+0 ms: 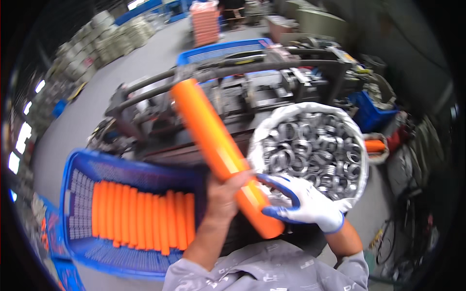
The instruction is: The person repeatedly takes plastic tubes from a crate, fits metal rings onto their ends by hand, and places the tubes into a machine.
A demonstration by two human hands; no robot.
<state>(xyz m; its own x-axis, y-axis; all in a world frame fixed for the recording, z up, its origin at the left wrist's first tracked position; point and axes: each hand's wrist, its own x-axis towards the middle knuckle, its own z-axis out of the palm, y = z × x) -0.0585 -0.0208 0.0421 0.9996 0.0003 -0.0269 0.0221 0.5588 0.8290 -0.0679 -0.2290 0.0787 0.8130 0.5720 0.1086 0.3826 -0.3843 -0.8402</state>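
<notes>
I hold a long orange tube slanting up and to the left. My bare left hand grips it near its lower end. My right hand, in a white glove with blue fingertips, is closed on the same lower end from the right. Just behind my right hand stands a white sack full of shiny metal rings. To my lower left a blue plastic crate holds a row of several orange tubes lying side by side.
A dark metal machine with bars and blocks stands behind the tube. A blue bin and clutter sit at right. Another blue crate and an orange stack lie farther back on the grey floor, with stacked sacks at left.
</notes>
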